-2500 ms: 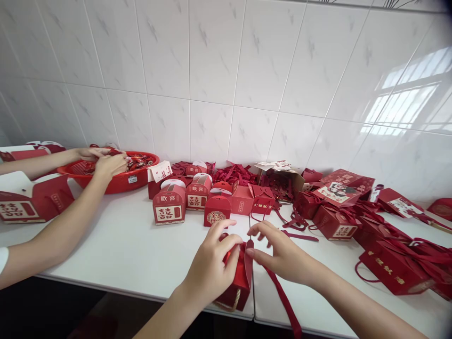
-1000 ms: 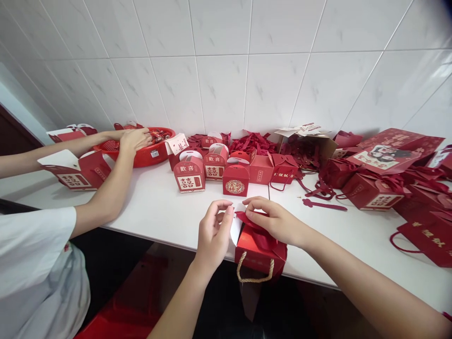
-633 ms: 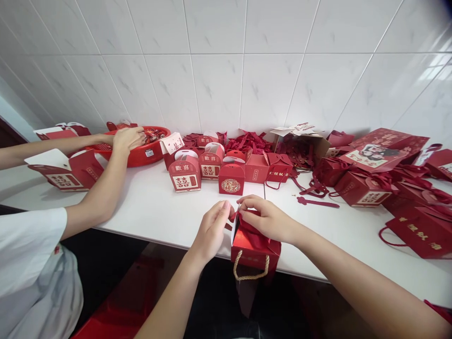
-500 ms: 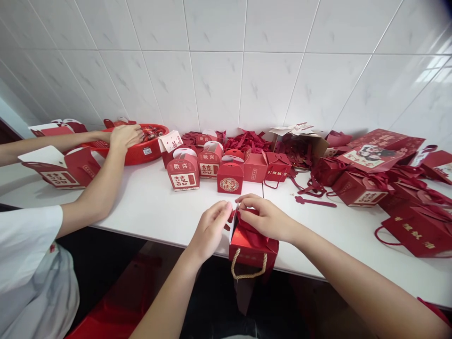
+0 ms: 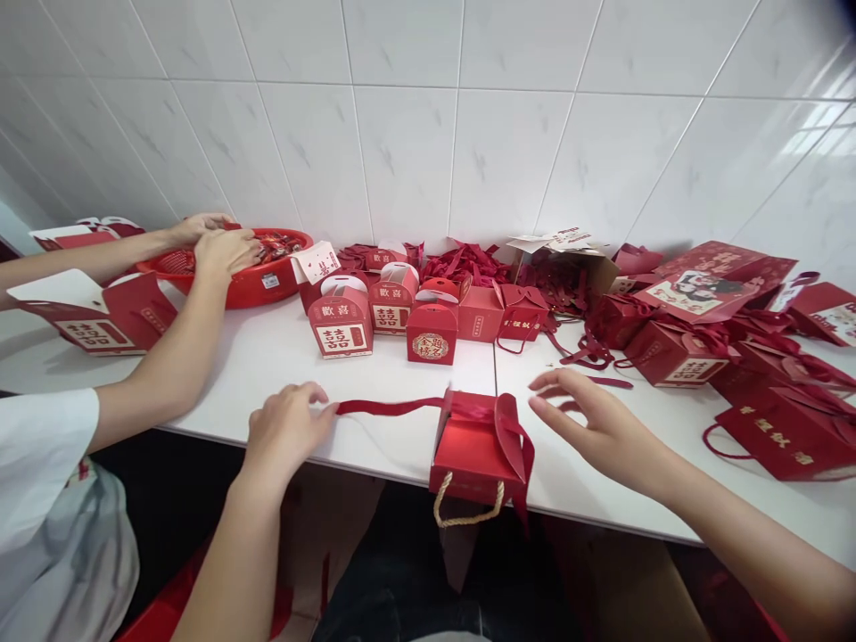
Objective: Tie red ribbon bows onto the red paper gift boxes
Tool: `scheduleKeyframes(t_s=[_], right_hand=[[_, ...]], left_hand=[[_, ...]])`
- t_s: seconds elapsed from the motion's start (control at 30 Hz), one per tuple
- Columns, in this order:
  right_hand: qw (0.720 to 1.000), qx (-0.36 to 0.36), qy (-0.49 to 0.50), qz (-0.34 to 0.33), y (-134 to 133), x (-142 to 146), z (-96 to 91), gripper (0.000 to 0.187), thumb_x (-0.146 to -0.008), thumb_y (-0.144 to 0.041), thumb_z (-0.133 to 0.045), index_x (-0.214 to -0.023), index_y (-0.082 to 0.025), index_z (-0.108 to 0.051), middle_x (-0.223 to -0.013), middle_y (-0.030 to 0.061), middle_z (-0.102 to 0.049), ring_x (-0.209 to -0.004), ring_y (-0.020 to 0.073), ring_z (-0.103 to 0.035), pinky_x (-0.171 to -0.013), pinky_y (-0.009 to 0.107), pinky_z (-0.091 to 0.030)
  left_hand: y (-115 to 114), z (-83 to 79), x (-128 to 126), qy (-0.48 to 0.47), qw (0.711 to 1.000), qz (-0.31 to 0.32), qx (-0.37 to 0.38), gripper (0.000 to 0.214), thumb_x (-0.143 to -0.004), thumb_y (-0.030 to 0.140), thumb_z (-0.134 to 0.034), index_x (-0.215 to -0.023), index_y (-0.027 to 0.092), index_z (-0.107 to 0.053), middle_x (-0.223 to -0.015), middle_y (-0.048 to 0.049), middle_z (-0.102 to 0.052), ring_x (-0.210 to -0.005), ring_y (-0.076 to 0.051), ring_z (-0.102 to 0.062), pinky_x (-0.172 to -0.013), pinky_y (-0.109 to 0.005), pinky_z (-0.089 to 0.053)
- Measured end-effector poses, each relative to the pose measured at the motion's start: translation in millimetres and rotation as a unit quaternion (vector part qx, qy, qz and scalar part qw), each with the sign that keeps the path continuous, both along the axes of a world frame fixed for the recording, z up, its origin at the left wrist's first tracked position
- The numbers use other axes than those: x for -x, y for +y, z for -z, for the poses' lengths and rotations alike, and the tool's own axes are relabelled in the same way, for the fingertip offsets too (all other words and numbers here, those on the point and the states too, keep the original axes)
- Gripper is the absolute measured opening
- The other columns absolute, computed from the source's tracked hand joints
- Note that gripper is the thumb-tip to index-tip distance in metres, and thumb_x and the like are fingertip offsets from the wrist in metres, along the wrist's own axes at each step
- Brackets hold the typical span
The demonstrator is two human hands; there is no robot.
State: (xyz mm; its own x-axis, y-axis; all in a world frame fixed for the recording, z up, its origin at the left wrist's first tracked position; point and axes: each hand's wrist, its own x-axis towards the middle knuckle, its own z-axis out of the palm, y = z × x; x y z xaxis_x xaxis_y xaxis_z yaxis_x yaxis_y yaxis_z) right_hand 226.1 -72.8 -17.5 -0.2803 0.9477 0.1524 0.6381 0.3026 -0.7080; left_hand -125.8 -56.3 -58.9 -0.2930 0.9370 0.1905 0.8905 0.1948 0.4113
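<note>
A red gift box [image 5: 476,446] with a twisted rope handle [image 5: 469,522] stands at the table's front edge, its flaps folded up. My left hand [image 5: 287,432] pinches the end of a dark red ribbon [image 5: 391,407], which stretches left from the top of the box. To the right of the box, my right hand [image 5: 588,423] hovers with fingers apart and nothing in it. The ribbon's other end hangs down the box's right side.
Several small red boxes [image 5: 340,321] line the table behind. Finished boxes with ribbons [image 5: 789,432] crowd the right. A carton [image 5: 568,267] holds dark red strips. On the left, a co-worker's hands [image 5: 224,250] reach into a red basket [image 5: 264,290] of wrapped sweets.
My left hand has drawn the ribbon out to the left. My right hand has let go of the box and moved right. The co-worker's hands have shifted slightly left.
</note>
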Motion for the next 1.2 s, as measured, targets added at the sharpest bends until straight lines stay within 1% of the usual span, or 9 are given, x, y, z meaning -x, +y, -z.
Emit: scheduleKeyframes(t_s=[0.1, 0.27, 0.37, 0.5, 0.67, 0.8, 0.93, 1.1, 1.2], right_hand=[[0.996, 0.080, -0.014, -0.041, -9, -2, 10.4, 0.033, -0.087, -0.052, -0.045, -0.092, -0.022, -0.056, -0.098, 0.0073, -0.060, -0.089, 0.0212, -0.057, -0.074, 0.033, -0.048], [0.983, 0.143, 0.095, -0.071, -3, 21, 29.8, 0.039, -0.086, -0.055, -0.046, -0.069, -0.019, -0.049, -0.070, -0.0001, -0.052, -0.067, 0.0140, -0.049, -0.063, 0.028, -0.040], [0.958, 0.189, 0.204, -0.069, 9, 23, 36.7, 0.041, -0.083, -0.053, -0.052, -0.062, -0.019, -0.044, -0.060, -0.0032, -0.046, -0.058, 0.0111, -0.044, -0.059, 0.026, -0.036], [0.930, 0.238, 0.271, -0.067, 24, 6, 38.6, 0.042, -0.080, -0.049, -0.060, -0.060, -0.019, -0.039, -0.054, -0.0051, -0.043, -0.051, 0.0090, -0.042, -0.055, 0.025, -0.034], [0.981, 0.152, 0.117, 0.005, 23, -21, 26.7, 0.034, -0.079, -0.053, -0.058, -0.083, -0.019, -0.053, -0.084, 0.0025, -0.058, -0.074, 0.0151, -0.055, -0.068, 0.030, -0.043], [0.995, 0.089, -0.033, -0.022, 4, -25, 9.7, 0.030, -0.085, -0.050, -0.049, -0.080, -0.021, -0.057, -0.082, 0.0027, -0.062, -0.072, 0.0173, -0.055, -0.064, 0.030, -0.043], [0.974, 0.143, -0.092, -0.152, -12, -16, 5.8, 0.033, -0.088, -0.043, -0.044, -0.071, -0.023, -0.064, -0.065, 0.0005, -0.063, -0.059, 0.0165, -0.053, -0.054, 0.028, -0.036], [0.970, 0.233, -0.013, -0.075, -7, -9, 21.8, 0.035, -0.087, -0.052, -0.043, -0.093, -0.021, -0.060, -0.053, -0.0012, -0.060, -0.049, 0.0153, -0.050, -0.051, 0.027, -0.038], [0.949, 0.296, 0.102, -0.047, -5, -10, 25.6, 0.041, -0.088, -0.053, -0.042, -0.109, -0.020, -0.050, -0.049, -0.0068, -0.050, -0.044, 0.0116, -0.042, -0.048, 0.025, -0.036]], left_hand=[[-2, -6.7, -21, -0.179, 0.970, 0.101, -0.128, 0.024, -0.078, 0.044, -0.055, -0.085, 0.021, -0.059, -0.096, -0.0074, -0.063, -0.094, -0.025, -0.059, -0.084, -0.035, -0.043], [-10, -6.8, -95, -0.390, 0.877, 0.280, -0.029, 0.027, -0.082, 0.047, -0.054, -0.086, 0.020, -0.053, -0.088, -0.0021, -0.057, -0.084, -0.017, -0.056, -0.072, -0.025, -0.046], [-11, 3.5, -110, -0.413, 0.871, 0.264, 0.021, 0.031, -0.083, 0.050, -0.052, -0.078, 0.020, -0.049, -0.074, 0.0021, -0.052, -0.068, -0.013, -0.051, -0.063, -0.024, -0.042], [-7, 9.8, -91, -0.400, 0.880, 0.251, 0.057, 0.035, -0.083, 0.052, -0.050, -0.072, 0.018, -0.050, -0.069, 0.0018, -0.052, -0.064, -0.014, -0.050, -0.062, -0.025, -0.040], [-22, 3.4, -66, -0.272, 0.943, 0.172, -0.087, 0.024, -0.082, 0.044, -0.055, -0.080, 0.020, -0.057, -0.082, -0.0022, -0.060, -0.075, -0.018, -0.054, -0.071, -0.027, -0.041], [-48, -2.4, -71, -0.285, 0.923, 0.257, 0.033, 0.026, -0.086, 0.042, -0.049, -0.086, 0.024, -0.067, -0.083, -0.0040, -0.067, -0.079, -0.021, -0.060, -0.071, -0.026, -0.044], [-58, -2.4, -78, -0.263, 0.914, 0.284, 0.124, 0.027, -0.084, 0.042, -0.051, -0.099, 0.030, -0.070, -0.079, -0.0032, -0.071, -0.072, -0.023, -0.063, -0.064, -0.026, -0.043], [-48, 2.7, -77, -0.277, 0.921, 0.232, 0.143, 0.043, -0.086, 0.046, -0.045, -0.122, 0.027, -0.059, -0.053, 0.0017, -0.058, -0.058, -0.020, -0.059, -0.056, -0.024, -0.039], [-46, 4.7, -79, -0.326, 0.904, 0.241, 0.134, 0.042, -0.088, 0.048, -0.042, -0.114, 0.022, -0.062, -0.051, 0.0032, -0.051, -0.054, -0.017, -0.052, -0.054, -0.023, -0.037]])
